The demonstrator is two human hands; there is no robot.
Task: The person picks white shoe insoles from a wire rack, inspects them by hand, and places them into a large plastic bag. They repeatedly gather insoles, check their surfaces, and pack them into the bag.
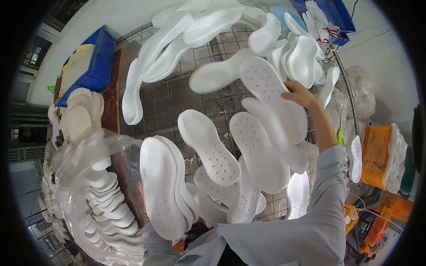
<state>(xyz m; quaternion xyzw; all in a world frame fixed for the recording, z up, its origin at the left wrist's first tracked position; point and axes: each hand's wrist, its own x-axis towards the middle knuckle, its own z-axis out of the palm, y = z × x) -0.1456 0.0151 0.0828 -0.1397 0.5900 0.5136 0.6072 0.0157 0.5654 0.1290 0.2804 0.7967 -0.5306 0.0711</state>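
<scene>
My right hand (302, 95) is closed, thumb and fingers pinching the edge of a white perforated insole (266, 84) above the wire mesh table. Blurred by motion, another insole (277, 128) lies just under it. At the lower left, my left hand (141, 188) supports a stack of several white insoles (162, 186); most of its fingers are hidden behind them. Between the hands, loose insoles overlap: one (208, 148) shows its holes toward the near end, and a second (257, 153) leans beside it.
More white insoles (213, 26) pile along the table's far side, with a cluster (301, 62) at far right. To the left, a clear plastic bag (71, 186) holds stacked insoles near a blue crate (95, 66). An orange crate (373, 155) stands beyond the table's right edge.
</scene>
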